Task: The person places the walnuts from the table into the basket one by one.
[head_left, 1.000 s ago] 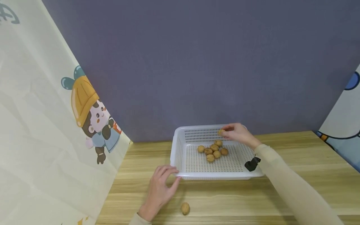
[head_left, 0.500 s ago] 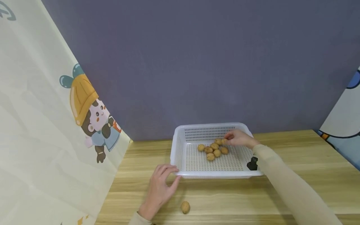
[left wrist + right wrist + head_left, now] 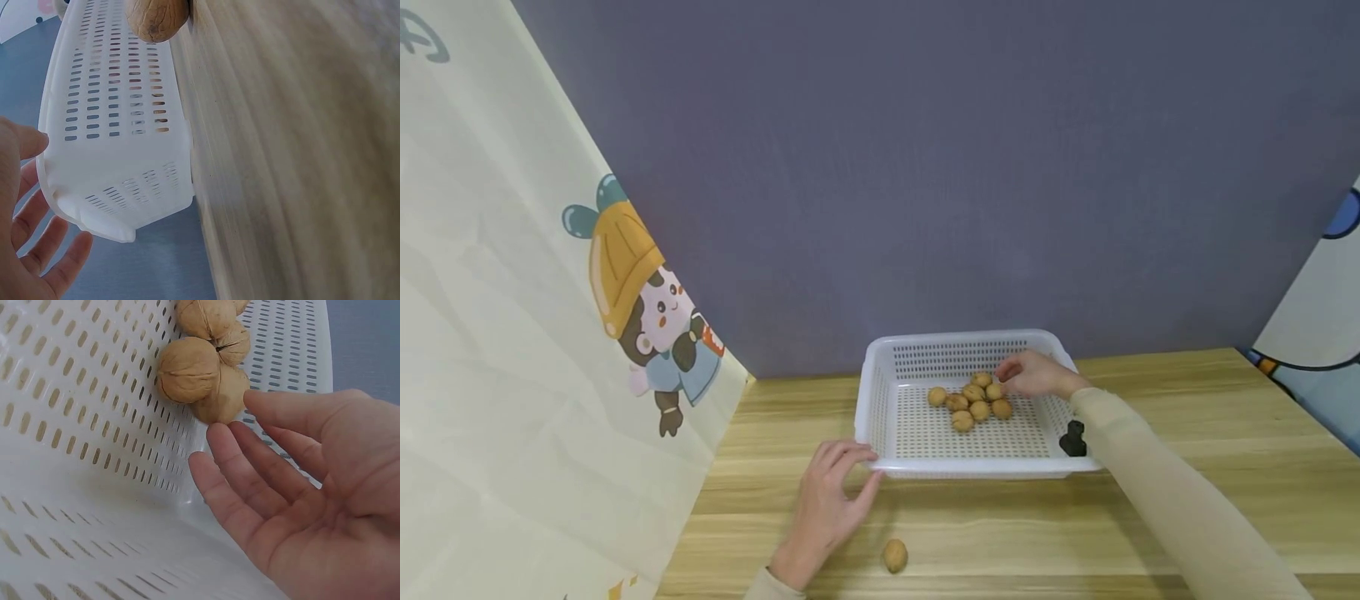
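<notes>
A white perforated plastic basket [image 3: 970, 464] stands on the wooden table with several walnuts [image 3: 973, 393] clustered inside. My left hand [image 3: 826, 497] holds the basket's near left corner; the thumb is on the outside of the rim and the fingers reach over it. In the left wrist view the other fingers [image 3: 70, 262] spread loosely beyond the corner. My right hand [image 3: 1036, 373] is inside the basket at the right of the pile. In the right wrist view its fingers [image 3: 228, 503] are extended, with the tips close beside a walnut [image 3: 224, 399]; nothing lies in the palm.
One single walnut [image 3: 895, 555] lies on the table [image 3: 1015, 533] in front of the basket, right of my left hand. A dark grey panel [image 3: 925, 183] rises directly behind the basket. A black wrist camera [image 3: 1073, 439] sits by the right sleeve.
My right hand has lowered a walnut from near the back rim onto the right side of the pile and let go of it. The left hand stays at the corner.
</notes>
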